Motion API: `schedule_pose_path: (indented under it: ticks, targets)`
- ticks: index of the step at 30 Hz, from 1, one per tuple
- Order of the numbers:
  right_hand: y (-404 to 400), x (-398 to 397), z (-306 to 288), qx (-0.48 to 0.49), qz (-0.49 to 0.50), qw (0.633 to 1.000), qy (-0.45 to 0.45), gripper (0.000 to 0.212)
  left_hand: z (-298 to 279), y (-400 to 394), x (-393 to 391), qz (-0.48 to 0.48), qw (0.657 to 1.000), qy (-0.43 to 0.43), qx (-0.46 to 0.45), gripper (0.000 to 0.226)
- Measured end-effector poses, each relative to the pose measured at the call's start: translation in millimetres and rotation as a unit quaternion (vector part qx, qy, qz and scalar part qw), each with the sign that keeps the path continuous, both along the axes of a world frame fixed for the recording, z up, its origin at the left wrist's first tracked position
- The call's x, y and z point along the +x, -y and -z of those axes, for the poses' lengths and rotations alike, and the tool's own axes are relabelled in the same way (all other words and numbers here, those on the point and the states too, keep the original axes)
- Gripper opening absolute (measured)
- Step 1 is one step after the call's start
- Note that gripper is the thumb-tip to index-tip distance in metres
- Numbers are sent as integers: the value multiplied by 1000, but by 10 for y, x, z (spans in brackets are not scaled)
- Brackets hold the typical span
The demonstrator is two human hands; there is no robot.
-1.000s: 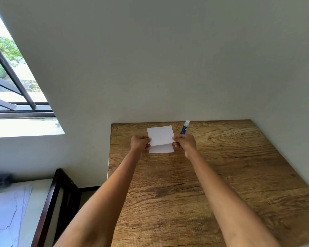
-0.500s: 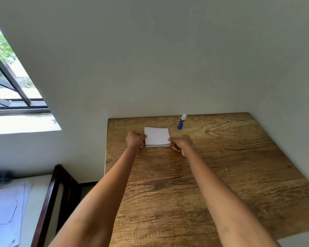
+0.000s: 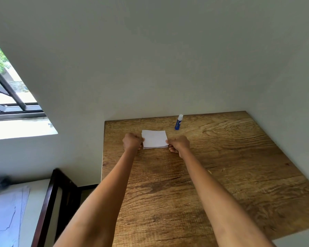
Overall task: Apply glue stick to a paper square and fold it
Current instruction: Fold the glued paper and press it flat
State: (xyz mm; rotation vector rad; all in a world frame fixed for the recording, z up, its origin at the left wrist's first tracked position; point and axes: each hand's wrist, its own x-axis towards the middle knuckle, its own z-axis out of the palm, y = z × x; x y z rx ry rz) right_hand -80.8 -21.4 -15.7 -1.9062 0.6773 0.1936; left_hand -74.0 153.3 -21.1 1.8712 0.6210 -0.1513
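Glue stick (image 3: 178, 122) label too small; paper (image 3: 154, 139) side edges under fingers (image 3: 171, 146).

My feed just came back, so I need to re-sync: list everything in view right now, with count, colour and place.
paper: one, white, folded, on the table's far left part, pinched at both side edges
glue stick: one, blue with white cap, capped, lying near the far edge, right of the paper
table: one, brown wood grain, against the wall
window: one, dark frame, far left
chair: one, dark brown, lower left
sheets: several, pale, bottom left
left hand: holds the paper's left edge
right hand: holds the paper's right edge
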Motion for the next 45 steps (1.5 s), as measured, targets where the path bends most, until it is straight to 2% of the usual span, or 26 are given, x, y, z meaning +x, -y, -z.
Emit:
schedule_pose_path:
  ticks: [14,32,40,45]
  targets:
    - [-30,-25,-6,-53,-19,998,-7,21,-12,48,-24,1,999,-1,34,23]
    - [-59,-27,-40,-89,-36,995,-23,16,30,117,-34,48,989,19,140,20]
    - [-73,-47,-28,-86,-41,995,-8,20,129,-3,-164,147,947,122,260,21]
    - [-79,-56,-9,-97,-45,994,-1,21,238,-176,-211,245,911,142,299,36]
